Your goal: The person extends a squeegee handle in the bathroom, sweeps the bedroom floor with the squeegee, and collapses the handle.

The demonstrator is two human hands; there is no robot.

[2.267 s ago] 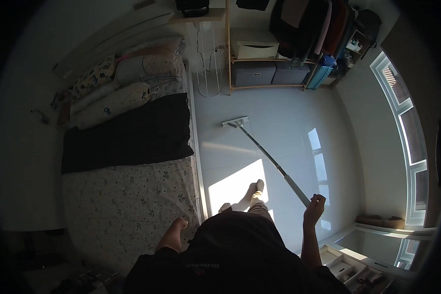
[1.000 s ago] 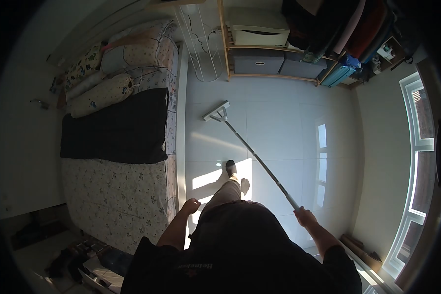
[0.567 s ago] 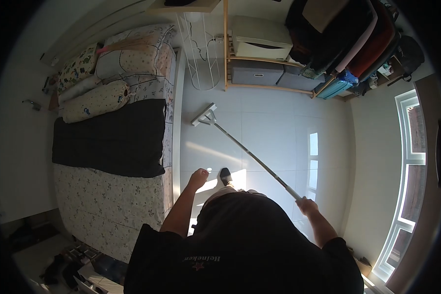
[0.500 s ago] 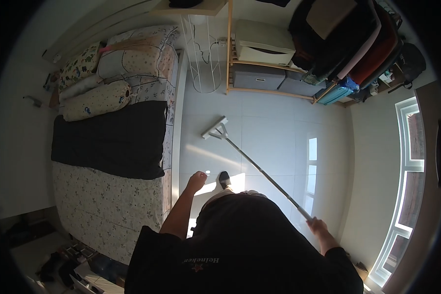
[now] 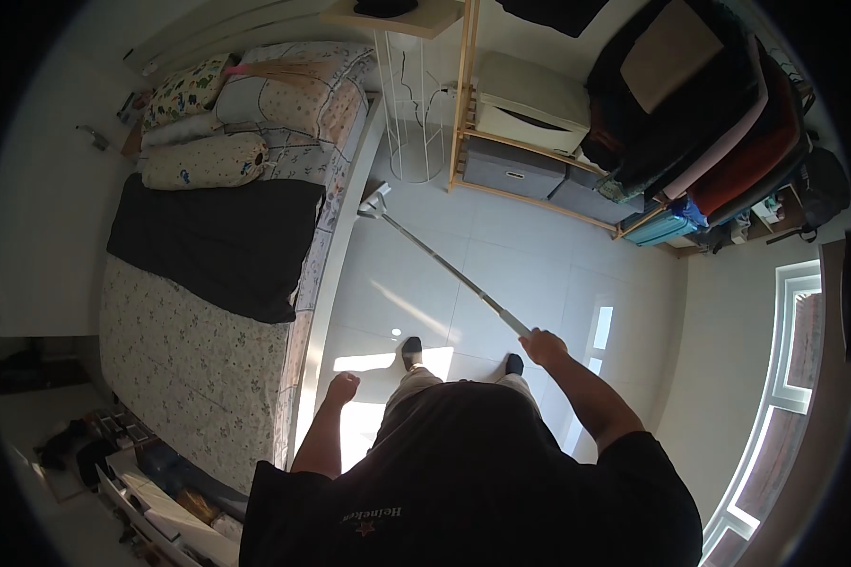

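My right hand [image 5: 543, 347] is wrapped round the upper end of a long grey mop handle [image 5: 444, 266]. The handle slants away to the upper left, down to a flat white mop head [image 5: 374, 200] that lies on the tiled floor [image 5: 511, 260] close to the bed's edge. My left hand [image 5: 344, 386] hangs beside the bed with its fingers curled in and nothing visible in it. Both my feet, in dark footwear, stand on the floor, next to a bright patch of sunlight.
On the left is a bed [image 5: 194, 350] with a dark cloth [image 5: 217, 241], pillows and a bolster [image 5: 205, 162]. A white wire stand [image 5: 416, 156] and a wooden rack [image 5: 539, 201] with boxes and clothes stand ahead. A window [image 5: 794, 350] is on the right.
The mop head has moved forward and left toward the bed's edge. My right hand has gone forward and left with the handle. Both feet now show, and the view has turned.
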